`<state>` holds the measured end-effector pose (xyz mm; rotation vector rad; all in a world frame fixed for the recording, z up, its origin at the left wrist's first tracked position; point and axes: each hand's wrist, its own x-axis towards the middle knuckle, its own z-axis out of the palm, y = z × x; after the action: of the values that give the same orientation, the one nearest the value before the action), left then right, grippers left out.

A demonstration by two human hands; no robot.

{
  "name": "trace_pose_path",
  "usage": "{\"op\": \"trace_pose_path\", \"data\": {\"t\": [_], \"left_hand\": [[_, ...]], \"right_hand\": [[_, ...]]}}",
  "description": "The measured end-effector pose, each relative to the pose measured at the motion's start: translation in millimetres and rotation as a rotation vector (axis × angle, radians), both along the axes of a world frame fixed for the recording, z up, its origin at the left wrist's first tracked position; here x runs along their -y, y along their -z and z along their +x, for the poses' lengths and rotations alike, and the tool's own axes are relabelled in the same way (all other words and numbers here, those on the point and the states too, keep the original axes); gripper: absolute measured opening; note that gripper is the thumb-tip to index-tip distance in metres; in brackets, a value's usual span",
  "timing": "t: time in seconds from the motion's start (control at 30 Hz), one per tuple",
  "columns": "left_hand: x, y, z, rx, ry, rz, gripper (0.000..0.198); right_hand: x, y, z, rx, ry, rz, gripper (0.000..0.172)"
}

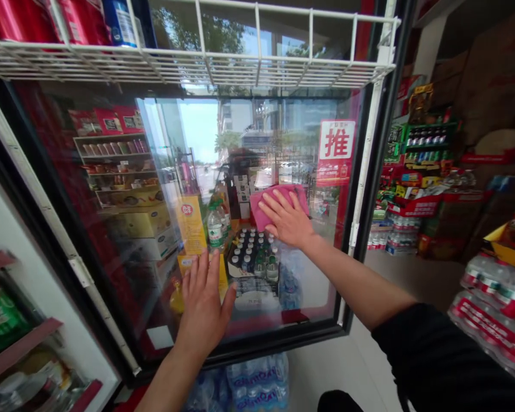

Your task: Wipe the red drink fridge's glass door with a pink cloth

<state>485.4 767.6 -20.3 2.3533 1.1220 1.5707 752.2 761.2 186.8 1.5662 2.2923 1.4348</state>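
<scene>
An open fridge door's glass pane (146, 229) fills the middle of the view, seen from its inner side. My right hand (287, 220) lies flat with fingers spread on a pink cloth (266, 203), pressing it against the glass at centre right. My left hand (203, 303) rests open and flat on the lower glass, fingers pointing up. Through the pane show bottles, a yellow sign and street reflections.
A white wire shelf (257, 63) on the door holds red cans at top left. The fridge interior (8, 320) with shelves and bottles is at left. Packs of bottled water (493, 309) stand at right, more (249, 386) lie below the door. Shop shelves (424, 143) stand behind.
</scene>
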Motion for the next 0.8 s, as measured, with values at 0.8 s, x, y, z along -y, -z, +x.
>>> {"op": "trace_pose_path", "data": {"t": [0.8], "left_hand": [[2, 4.8, -6, 0.026, -0.001, 0.017, 0.080]], "right_hand": [[-18, 31.6, -26, 0.174, -0.185, -0.193, 0.071]]}}
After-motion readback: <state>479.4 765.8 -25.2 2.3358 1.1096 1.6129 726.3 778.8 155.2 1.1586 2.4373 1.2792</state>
